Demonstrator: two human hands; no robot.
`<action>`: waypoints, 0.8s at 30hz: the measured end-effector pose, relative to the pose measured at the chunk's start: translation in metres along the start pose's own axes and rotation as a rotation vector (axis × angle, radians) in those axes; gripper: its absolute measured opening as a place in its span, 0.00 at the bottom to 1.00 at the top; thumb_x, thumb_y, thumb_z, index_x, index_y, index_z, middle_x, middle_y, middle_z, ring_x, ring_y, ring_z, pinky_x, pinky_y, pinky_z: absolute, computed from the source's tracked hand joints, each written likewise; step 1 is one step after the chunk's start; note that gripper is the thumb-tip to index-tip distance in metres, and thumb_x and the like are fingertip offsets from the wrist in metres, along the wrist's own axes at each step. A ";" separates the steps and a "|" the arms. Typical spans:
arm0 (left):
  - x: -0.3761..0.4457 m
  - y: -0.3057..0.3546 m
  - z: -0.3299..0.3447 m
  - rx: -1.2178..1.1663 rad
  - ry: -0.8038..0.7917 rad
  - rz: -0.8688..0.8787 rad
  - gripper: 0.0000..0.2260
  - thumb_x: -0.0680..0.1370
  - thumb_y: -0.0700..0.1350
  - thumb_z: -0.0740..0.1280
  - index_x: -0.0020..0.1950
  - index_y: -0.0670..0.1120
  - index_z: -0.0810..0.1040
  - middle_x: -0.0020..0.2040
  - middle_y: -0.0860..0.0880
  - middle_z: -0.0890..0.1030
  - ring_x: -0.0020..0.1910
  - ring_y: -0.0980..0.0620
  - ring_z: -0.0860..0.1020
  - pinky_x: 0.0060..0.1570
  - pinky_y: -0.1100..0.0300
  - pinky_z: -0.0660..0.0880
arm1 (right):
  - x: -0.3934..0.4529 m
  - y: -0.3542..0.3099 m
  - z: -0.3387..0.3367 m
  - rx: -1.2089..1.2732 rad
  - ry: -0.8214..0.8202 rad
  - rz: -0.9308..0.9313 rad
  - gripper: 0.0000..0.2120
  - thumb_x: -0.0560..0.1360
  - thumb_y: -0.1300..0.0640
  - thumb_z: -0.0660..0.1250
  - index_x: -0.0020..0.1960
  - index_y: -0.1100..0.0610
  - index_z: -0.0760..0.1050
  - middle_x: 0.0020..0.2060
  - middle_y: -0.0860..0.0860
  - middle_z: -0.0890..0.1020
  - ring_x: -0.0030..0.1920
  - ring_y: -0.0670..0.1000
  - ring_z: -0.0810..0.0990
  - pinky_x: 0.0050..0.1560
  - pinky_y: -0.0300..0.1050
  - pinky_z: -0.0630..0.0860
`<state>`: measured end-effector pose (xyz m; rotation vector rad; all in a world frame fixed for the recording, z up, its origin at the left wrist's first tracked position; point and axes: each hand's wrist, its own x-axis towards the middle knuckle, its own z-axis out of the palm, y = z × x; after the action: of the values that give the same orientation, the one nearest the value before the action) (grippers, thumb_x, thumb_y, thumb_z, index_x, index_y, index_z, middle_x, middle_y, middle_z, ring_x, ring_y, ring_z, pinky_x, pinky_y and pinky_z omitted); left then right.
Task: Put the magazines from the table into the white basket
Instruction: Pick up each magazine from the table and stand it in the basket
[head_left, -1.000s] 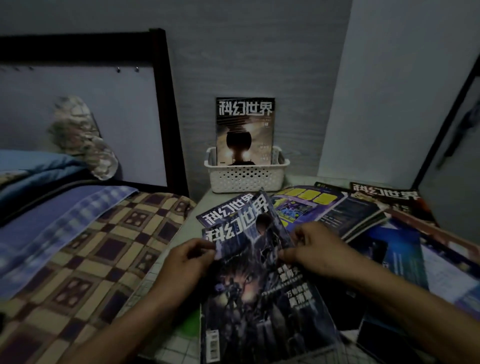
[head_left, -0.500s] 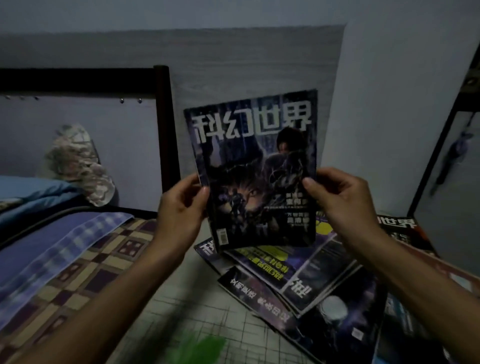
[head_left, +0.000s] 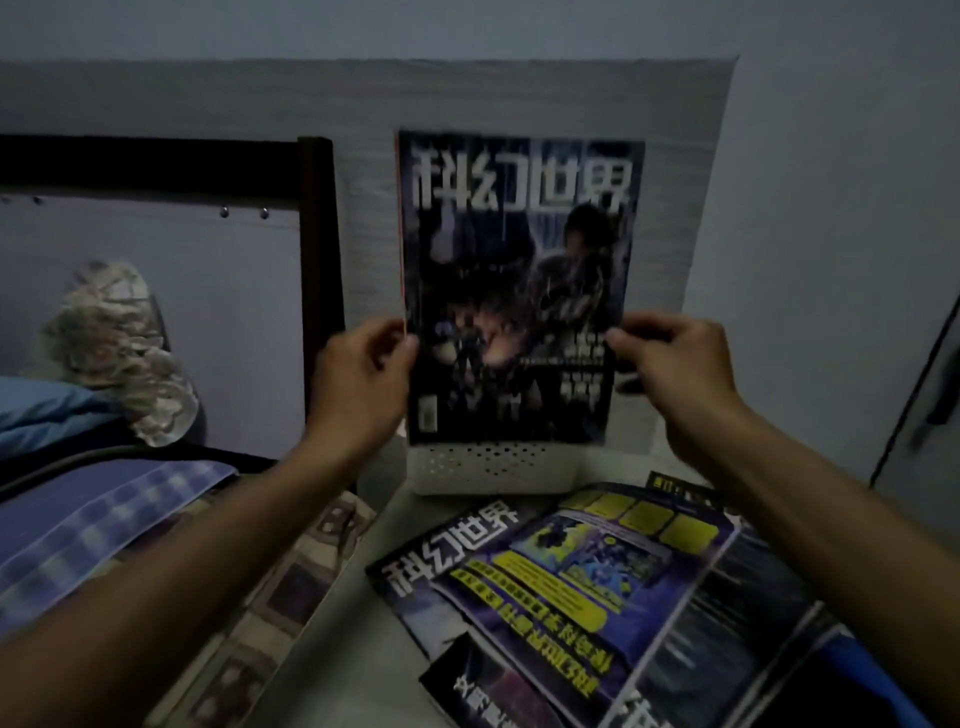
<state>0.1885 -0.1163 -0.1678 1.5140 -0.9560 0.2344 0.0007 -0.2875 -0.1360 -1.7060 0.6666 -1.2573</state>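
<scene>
A dark magazine (head_left: 514, 280) with large pale title characters stands upright, held by both hands over the white basket (head_left: 488, 470) at the back of the table. Its lower edge reaches the basket's rim and hides the basket's inside. My left hand (head_left: 358, 384) grips its left edge and my right hand (head_left: 675, 364) grips its right edge. Several more magazines (head_left: 582, 577) lie overlapping on the table in front of the basket, the top one purple with yellow panels.
A bed with a checked quilt (head_left: 249, 613) and a blue plaid cloth (head_left: 104, 519) lies on the left, its dark frame post (head_left: 319, 291) next to the basket. Grey walls close in behind and to the right.
Both hands lifted the magazine off the pile, turned it upright and carried it forward and down to the basket. The view also moved closer to the basket.
</scene>
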 end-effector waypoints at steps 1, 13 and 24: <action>0.021 -0.001 0.004 0.028 -0.002 0.012 0.09 0.81 0.44 0.64 0.59 0.50 0.80 0.48 0.57 0.82 0.46 0.63 0.80 0.46 0.59 0.80 | 0.016 -0.002 0.010 -0.005 0.006 0.004 0.09 0.75 0.61 0.71 0.40 0.48 0.79 0.39 0.45 0.84 0.39 0.47 0.82 0.34 0.43 0.79; 0.069 -0.119 0.070 0.409 -0.107 -0.097 0.17 0.79 0.40 0.67 0.31 0.51 0.73 0.30 0.51 0.76 0.32 0.56 0.76 0.31 0.62 0.70 | 0.095 0.131 0.079 -0.223 0.041 0.185 0.03 0.72 0.56 0.74 0.40 0.53 0.83 0.42 0.51 0.86 0.44 0.54 0.84 0.51 0.56 0.82; 0.028 -0.091 0.074 0.448 -0.061 -0.084 0.16 0.76 0.44 0.68 0.63 0.45 0.75 0.61 0.43 0.76 0.56 0.45 0.76 0.53 0.51 0.75 | 0.054 0.108 0.024 -0.452 -0.187 0.071 0.18 0.74 0.61 0.71 0.63 0.61 0.77 0.52 0.57 0.84 0.49 0.55 0.83 0.56 0.56 0.80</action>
<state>0.2391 -0.2043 -0.2317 1.9767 -0.9232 0.3611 0.0507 -0.3736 -0.2084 -2.1143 0.9393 -0.9260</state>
